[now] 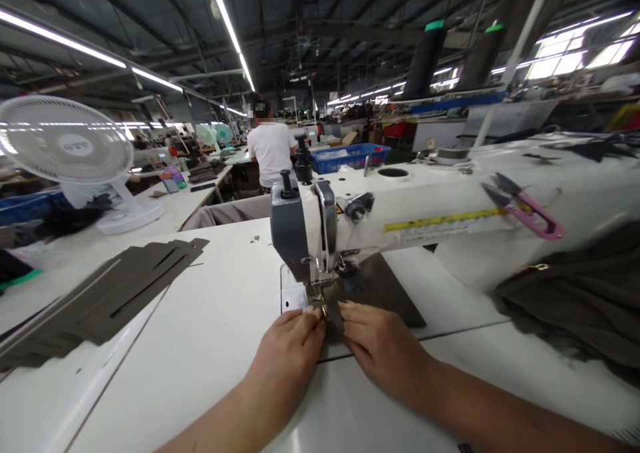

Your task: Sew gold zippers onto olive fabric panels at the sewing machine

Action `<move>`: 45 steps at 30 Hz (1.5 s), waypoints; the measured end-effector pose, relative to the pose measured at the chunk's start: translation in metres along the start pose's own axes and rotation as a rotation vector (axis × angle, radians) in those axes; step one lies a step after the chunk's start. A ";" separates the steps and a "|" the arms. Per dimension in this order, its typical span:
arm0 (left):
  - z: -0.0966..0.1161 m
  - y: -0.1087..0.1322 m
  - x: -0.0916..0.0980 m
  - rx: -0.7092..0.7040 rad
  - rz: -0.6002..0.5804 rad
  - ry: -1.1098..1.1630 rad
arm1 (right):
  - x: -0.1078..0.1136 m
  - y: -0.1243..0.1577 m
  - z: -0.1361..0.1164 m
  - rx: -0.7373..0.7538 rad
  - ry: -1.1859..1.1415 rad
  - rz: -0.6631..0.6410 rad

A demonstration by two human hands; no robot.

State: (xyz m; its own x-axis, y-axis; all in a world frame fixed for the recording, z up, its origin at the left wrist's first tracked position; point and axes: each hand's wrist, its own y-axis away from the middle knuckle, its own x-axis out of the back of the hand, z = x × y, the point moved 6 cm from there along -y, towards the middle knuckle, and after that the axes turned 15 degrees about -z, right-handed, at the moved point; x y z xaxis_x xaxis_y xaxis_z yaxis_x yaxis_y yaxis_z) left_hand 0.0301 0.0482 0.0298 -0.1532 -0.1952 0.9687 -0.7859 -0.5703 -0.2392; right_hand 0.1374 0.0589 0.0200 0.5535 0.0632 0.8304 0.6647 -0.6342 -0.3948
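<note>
Just in front of the presser foot of a white sewing machine (320, 240), my hands hold a small dark olive fabric piece (334, 313). A strip of brass zipper teeth (324, 303) shows on it under the needle area. My left hand (290, 350) is closed at the left edge, with its fingertips pinched by the zipper. From the right, my right hand (385, 346) grips the fabric's edge between thumb and fingers. A flat dark panel (387, 290) lies on the machine bed behind my right hand. The fingers partly hide the work.
Pink-handled snips (535, 214) rest on the machine arm. Stacked olive cut pieces (120, 286) lie on the left, near a white fan (70, 143). Dark cloth (580, 300) is bunched at right. Beyond the machine are a blue crate (350, 158) and a person in a white shirt (271, 150).
</note>
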 end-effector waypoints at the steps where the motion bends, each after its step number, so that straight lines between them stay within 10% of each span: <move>1: -0.002 -0.001 -0.001 0.017 0.000 0.018 | 0.000 -0.001 0.001 -0.004 -0.006 -0.002; 18: -0.029 -0.003 -0.010 0.223 -0.039 0.278 | 0.012 -0.001 0.001 -0.050 0.298 0.196; 45: -0.030 -0.011 -0.016 0.170 -0.021 0.098 | -0.007 -0.019 0.023 -0.106 0.197 -0.038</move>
State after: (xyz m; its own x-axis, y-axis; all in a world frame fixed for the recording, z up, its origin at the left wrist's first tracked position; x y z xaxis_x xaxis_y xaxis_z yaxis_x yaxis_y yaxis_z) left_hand 0.0234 0.0814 0.0190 -0.2020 -0.1080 0.9734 -0.6786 -0.7012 -0.2187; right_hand 0.1327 0.0877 0.0128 0.4133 -0.0568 0.9088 0.6213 -0.7121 -0.3271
